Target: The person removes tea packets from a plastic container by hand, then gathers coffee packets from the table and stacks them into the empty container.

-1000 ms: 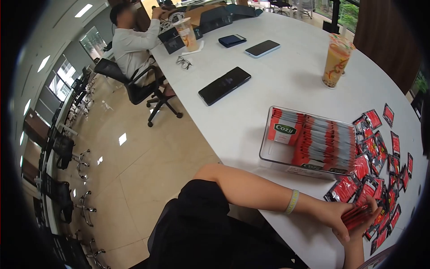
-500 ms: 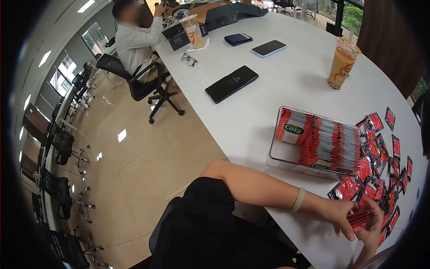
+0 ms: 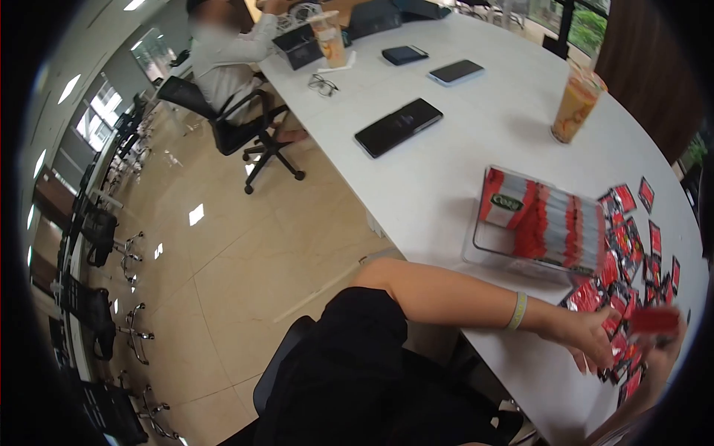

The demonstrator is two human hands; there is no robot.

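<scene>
My left hand (image 3: 587,338), with a yellow-green band on the wrist, is over the near right part of the table, its fingers apart beside loose red packets (image 3: 587,296). Further right, my right hand (image 3: 664,353) is blurred and holds a small stack of red packets (image 3: 654,321). Beyond my left forearm stands a clear plastic box (image 3: 483,253), filled with rows of red and grey sachets (image 3: 554,223). More red and black packets (image 3: 625,238) lie scattered to the right of the box.
On the white table (image 3: 446,134) are a black phone (image 3: 399,127), another phone (image 3: 456,72), a dark wallet (image 3: 404,55), glasses (image 3: 323,85) and two drink cups (image 3: 576,104) (image 3: 329,41). A person (image 3: 227,59) sits at the far left.
The red stack, earlier between both hands, is now in my right hand, further right. My left hand has come off it with fingers apart. The camera view has shifted slightly.
</scene>
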